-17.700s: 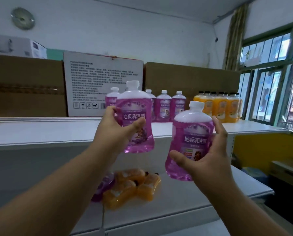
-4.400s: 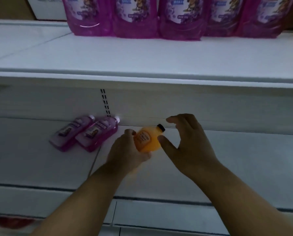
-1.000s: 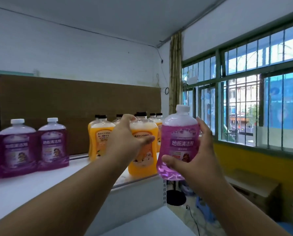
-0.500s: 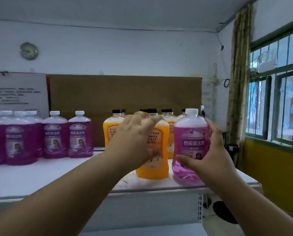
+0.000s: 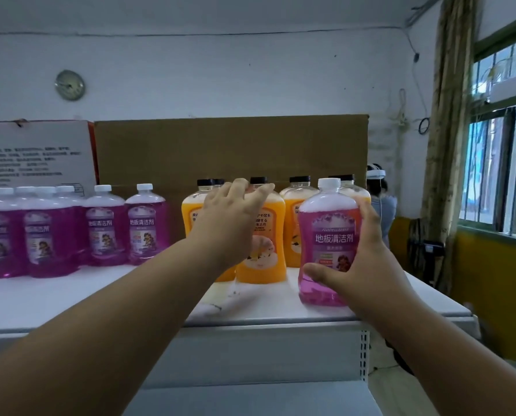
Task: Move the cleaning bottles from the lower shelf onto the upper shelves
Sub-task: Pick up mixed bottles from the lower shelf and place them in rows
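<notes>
Purple bottle [image 5: 328, 241]: upright on upper shelf [image 5: 100, 298], near its front right edge.
Right hand [image 5: 361, 265]: grip wrapped round the purple bottle's lower body.
Left hand [image 5: 232, 223]: fingers straight, laid against an orange bottle [image 5: 262, 253]; grasping nothing.
Behind: more orange bottles [image 5: 295, 220], standing close together.
Left: row of purple bottles [image 5: 106, 226].
Backing: cardboard sheet [image 5: 229, 148], printed box [image 5: 34, 154].
Far right: window [image 5: 503, 163], curtain [image 5: 449, 130].

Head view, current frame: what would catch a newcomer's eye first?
The purple bottle stands near the front right of the upper shelf, gripped by the right hand. Just left of it, the left hand rests on an orange bottle at the front of the orange group. A row of purple bottles lines the shelf's left.
</notes>
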Action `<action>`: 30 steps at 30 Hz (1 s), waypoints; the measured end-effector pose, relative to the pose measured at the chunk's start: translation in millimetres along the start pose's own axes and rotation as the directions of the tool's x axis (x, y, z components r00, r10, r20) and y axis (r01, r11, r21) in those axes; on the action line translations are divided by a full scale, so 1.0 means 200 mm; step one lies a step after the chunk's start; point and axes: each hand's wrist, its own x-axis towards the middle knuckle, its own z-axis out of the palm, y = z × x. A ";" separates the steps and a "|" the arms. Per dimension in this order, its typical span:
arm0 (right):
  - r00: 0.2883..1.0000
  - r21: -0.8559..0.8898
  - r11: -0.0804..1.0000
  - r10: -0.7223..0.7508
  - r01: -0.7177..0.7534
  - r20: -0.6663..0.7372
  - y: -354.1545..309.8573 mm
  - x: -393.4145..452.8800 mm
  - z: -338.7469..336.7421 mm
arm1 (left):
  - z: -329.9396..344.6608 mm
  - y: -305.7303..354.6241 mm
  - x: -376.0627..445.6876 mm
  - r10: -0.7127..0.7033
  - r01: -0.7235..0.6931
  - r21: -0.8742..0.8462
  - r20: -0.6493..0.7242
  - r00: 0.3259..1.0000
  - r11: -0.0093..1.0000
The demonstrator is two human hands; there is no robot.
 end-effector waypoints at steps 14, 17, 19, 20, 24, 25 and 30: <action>0.985 0.066 0.998 -0.031 0.020 0.171 -0.05 0.07 -0.10 | 0.02 0.01 -0.06 -0.028 0.029 0.056 -0.029 0.999 0.998; 0.988 0.102 0.994 -0.049 0.035 0.145 -0.07 0.06 -0.09 | -0.02 0.05 -0.20 -0.042 0.020 -0.128 -0.168 0.985 0.992; 0.993 0.124 0.990 -0.072 0.060 0.093 -0.11 0.04 -0.06 | -0.04 0.08 -0.32 -0.058 0.028 -0.313 -0.089 0.994 0.949; 0.994 0.144 0.986 -0.088 0.077 0.070 -0.14 0.04 -0.03 | -0.04 0.08 -0.38 -0.063 0.063 -0.387 0.012 0.998 0.920; 0.980 0.194 0.967 -0.182 0.164 0.077 -0.34 0.05 0.15 | -0.07 -0.05 -0.53 -0.063 0.174 -0.462 0.246 0.967 0.870; 0.975 0.196 0.964 -0.202 0.180 0.096 -0.40 0.05 0.21 | -0.09 -0.11 -0.55 -0.069 0.185 -0.463 0.257 0.964 0.867; 0.959 0.222 0.957 -0.225 0.185 0.170 -0.65 0.03 0.60 | -0.20 -0.52 -0.72 -0.140 0.260 -0.383 0.314 0.939 0.886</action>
